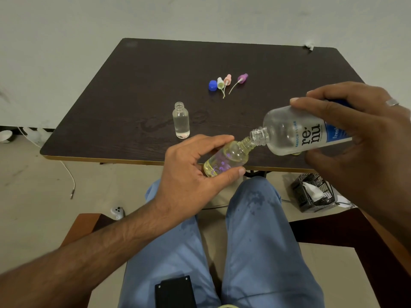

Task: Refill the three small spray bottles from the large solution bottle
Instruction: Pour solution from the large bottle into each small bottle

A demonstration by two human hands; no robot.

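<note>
Seated person, dark wood-grain table point(138, 90) ahead. Left hand point(191, 165) grips a small yellowish spray bottle point(224, 160) near the table's near edge, fingers over the top side and thumb curled under its base; the bottle is tilted, open threaded neck pointing up and to the right. Right hand point(355, 130) holds the large solution bottle point(295, 132), fingers wrapped over the upper side and thumb beneath; ring on one finger. Large bottle lies nearly horizontal, open mouth pointing left, touching or just at the small bottle's neck; cannot tell whether liquid is passing. Its label reads "re-nu" with a blue band. A second small bottle point(181, 121), clear, uncapped, stands upright on the table, left of and farther than the held bottles, with clear liquid filling most of it. Farther back, near the table's middle, a blue cap point(212, 85) lies beside three spray tops with dip tubes: white spray top point(220, 82), pink spray top point(227, 80), purple spray top point(242, 78), the purple one a little apart to the right. Blue trousers point(255, 230) show dark wet spots on the right thigh. Black crate point(313, 196) with white paper on the floor, right, below the table. White cable point(69, 174) on the floor, left.
</note>
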